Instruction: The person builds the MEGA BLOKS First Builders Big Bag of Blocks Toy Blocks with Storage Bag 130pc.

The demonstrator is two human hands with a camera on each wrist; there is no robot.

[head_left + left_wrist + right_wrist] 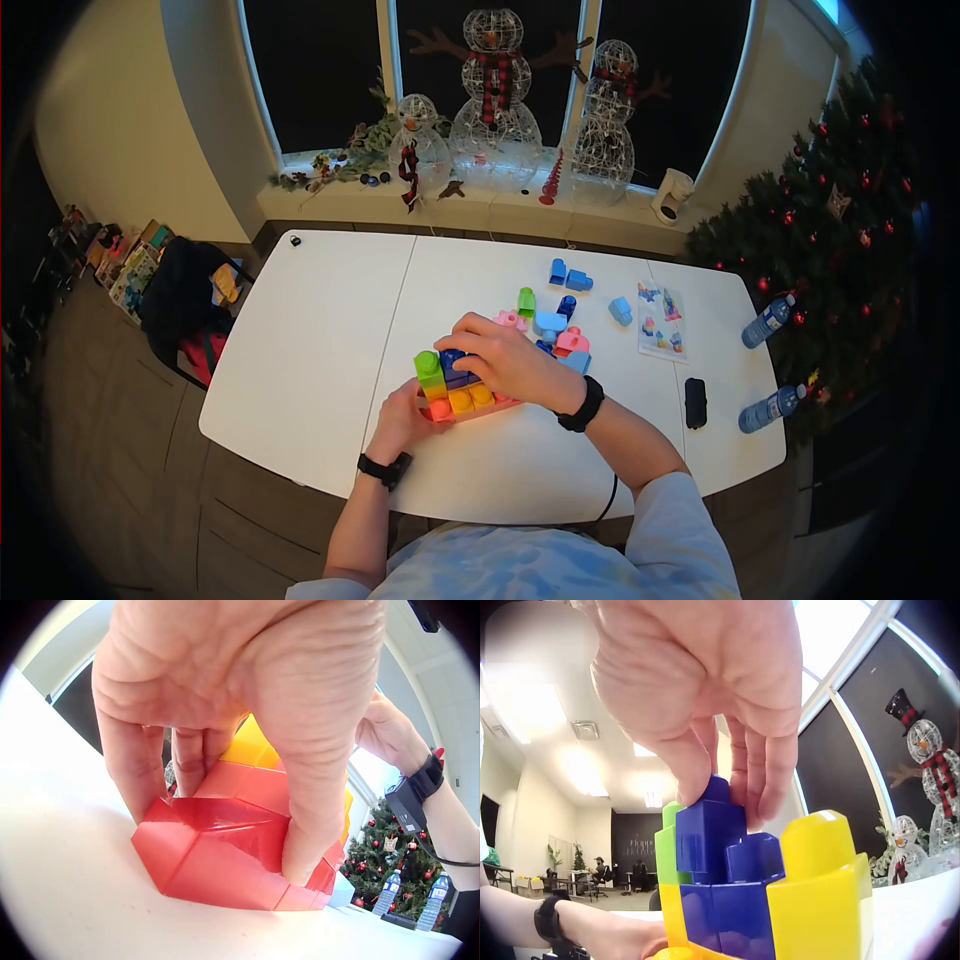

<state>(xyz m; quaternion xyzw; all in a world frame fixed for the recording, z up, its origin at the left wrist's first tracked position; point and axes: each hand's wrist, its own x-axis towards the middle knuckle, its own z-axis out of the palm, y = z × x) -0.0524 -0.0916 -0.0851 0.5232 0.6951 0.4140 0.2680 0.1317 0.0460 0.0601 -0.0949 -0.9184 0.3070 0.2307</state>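
Observation:
A toy block build stands near the table's front, on a red base (225, 862) with yellow blocks (470, 398) along its near side. My left hand (402, 418) grips the red base at its left end, thumb on one side and fingers on the other. From above, my right hand (505, 358) pinches a dark blue block (705, 834) by its top, thumb and fingers on opposite sides. That block sits over a wider dark blue block (727, 915), beside a green block (428, 368). A taller yellow block (821, 892) rises at the other side.
Behind the right hand lie loose blocks, among them a green block (526, 301), a light blue block (549, 323) and a pink block (572, 341). Farther right are a picture leaflet (662, 325), a black case (696, 403) and two water bottles (768, 322).

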